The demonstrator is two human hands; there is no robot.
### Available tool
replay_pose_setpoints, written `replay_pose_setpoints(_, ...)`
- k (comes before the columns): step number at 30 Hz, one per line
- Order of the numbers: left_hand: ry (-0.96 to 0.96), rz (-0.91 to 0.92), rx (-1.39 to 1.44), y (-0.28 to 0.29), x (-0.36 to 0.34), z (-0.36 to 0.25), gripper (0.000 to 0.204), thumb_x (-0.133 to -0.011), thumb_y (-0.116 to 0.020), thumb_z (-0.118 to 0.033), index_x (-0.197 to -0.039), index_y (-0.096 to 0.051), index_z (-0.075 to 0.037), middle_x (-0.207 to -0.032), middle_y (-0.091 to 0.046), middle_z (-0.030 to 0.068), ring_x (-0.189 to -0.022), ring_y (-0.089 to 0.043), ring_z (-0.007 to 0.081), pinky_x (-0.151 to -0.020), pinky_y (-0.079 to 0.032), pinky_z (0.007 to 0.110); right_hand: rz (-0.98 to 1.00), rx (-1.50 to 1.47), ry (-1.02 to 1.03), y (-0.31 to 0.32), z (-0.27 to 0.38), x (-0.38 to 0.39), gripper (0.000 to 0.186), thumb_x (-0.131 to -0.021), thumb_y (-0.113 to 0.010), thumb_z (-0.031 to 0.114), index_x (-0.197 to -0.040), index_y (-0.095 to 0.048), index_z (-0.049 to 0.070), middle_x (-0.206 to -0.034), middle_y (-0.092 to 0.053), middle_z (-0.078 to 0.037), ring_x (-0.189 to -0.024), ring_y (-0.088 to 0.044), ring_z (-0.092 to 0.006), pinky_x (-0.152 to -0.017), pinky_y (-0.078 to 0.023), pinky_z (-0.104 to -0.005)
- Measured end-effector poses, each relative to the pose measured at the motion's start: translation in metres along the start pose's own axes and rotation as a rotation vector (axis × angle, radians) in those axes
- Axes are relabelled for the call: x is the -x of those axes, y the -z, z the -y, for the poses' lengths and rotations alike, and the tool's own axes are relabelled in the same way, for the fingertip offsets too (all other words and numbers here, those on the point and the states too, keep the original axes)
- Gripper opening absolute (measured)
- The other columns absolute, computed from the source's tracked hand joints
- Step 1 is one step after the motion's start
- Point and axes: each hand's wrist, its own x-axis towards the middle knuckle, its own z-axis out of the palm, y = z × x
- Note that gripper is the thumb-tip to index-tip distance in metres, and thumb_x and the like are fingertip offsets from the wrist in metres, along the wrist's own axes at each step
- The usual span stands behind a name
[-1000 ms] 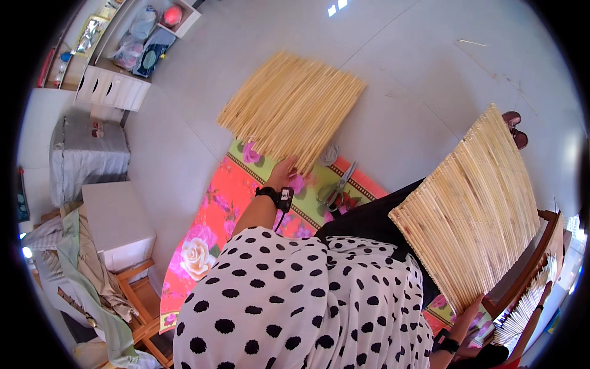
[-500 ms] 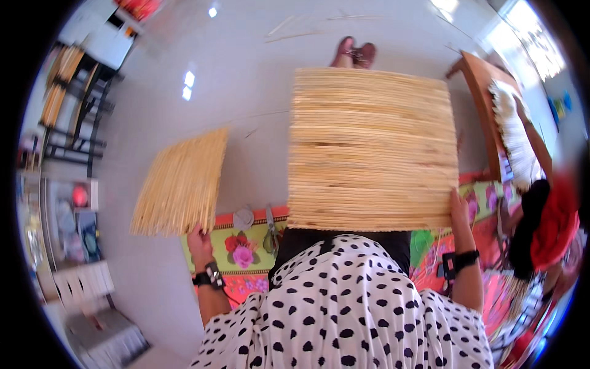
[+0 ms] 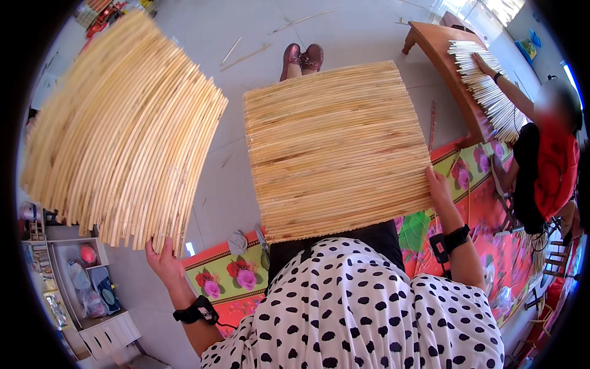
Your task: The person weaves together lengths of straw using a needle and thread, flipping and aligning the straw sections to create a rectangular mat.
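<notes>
My left hand (image 3: 165, 263) pinches the near edge of a mat of pale reed stalks (image 3: 126, 138). This mat is raised on the left, its stalk ends uneven along the near edge. Across my lap lies a squarer reed mat (image 3: 338, 150), its stalks running side to side and its edges trimmed fairly even. My right hand (image 3: 440, 192) grips that mat's right edge, with the fingers partly hidden beneath it. The two mats are apart.
At the right, another person's hand (image 3: 483, 64) rests on a mat of white stalks (image 3: 476, 74) over a wooden bench (image 3: 433, 52). Loose stalks (image 3: 301, 21) lie on the tiled floor. Scissors (image 3: 262, 238) and a grey round object (image 3: 237, 243) are on the flowered floor cloth (image 3: 230, 277).
The left mat has come up and nearer, filling much more of the left side. The lap mat now sits slightly turned. The whole view has shifted, showing more of the co-worker.
</notes>
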Motion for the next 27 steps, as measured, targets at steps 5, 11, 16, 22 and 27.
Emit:
replay_pose_setpoints(5, -0.268, 0.087, -0.519, -0.038, 0.005, -0.019, 0.028, -0.081, -0.059, 0.002, -0.108, -0.054, 0.009, -0.103, -0.060, 0.0112, -0.091, -0.057, 0.0144, -0.079, -0.045, 0.026, 0.008, -0.491, -0.058, 0.006, -0.041, -0.022, 0.067, -0.094, -0.034, 0.052, -0.116, -0.053, -0.009, -0.108, -0.059, -0.014, -0.101, -0.052, -0.0174, -0.093, -0.038, -0.0295)
replay_pose_setpoints(11, -0.753, 0.294, -0.808, -0.032, -0.032, -0.037, 0.024, -0.087, -0.054, -0.004, -0.108, -0.059, 0.007, -0.104, -0.064, 0.0147, -0.092, -0.062, 0.0221, -0.081, -0.049, 0.032, 0.209, -0.548, 0.077, -0.074, 0.080, 0.007, 0.085, -0.089, -0.010, 0.064, -0.123, -0.050, -0.003, -0.112, -0.058, -0.013, -0.110, -0.048, -0.0173, -0.102, -0.029, -0.0273)
replay_pose_setpoints(16, -0.819, 0.430, -0.868, -0.049, -0.018, -0.047, 0.036, -0.074, -0.046, 0.011, -0.107, -0.060, 0.005, -0.110, -0.060, 0.0172, -0.106, -0.056, 0.0300, -0.096, -0.041, 0.040, 0.289, -0.336, 0.137, -0.094, 0.124, 0.023, 0.095, -0.085, -0.005, 0.071, -0.111, -0.058, -0.003, -0.099, -0.063, -0.009, -0.092, -0.057, -0.0191, -0.091, -0.039, -0.0290)
replay_pose_setpoints(22, -0.967, 0.771, -0.998, -0.075, -0.003, -0.032, 0.034, -0.071, -0.056, 0.006, -0.104, -0.061, 0.001, -0.111, -0.056, 0.0183, -0.106, -0.053, 0.0333, -0.094, -0.042, 0.043, 0.386, -0.748, -0.248, -0.134, 0.095, 0.014, 0.093, -0.082, -0.012, 0.075, -0.121, -0.051, -0.001, -0.104, -0.062, -0.010, -0.095, -0.058, -0.0204, -0.088, -0.044, -0.0311)
replay_pose_setpoints(27, -0.646, 1.361, -1.024, -0.087, 0.008, -0.039, 0.045, -0.066, -0.068, -0.005, -0.109, -0.057, -0.003, -0.122, -0.047, 0.0211, -0.110, -0.049, 0.0360, -0.091, -0.042, 0.044, 0.089, -0.480, 0.035, -0.126, 0.061, 0.002, 0.074, -0.090, -0.028, 0.061, -0.105, -0.058, -0.005, -0.098, -0.062, -0.008, -0.088, -0.057, -0.0174, -0.082, -0.042, -0.0272)
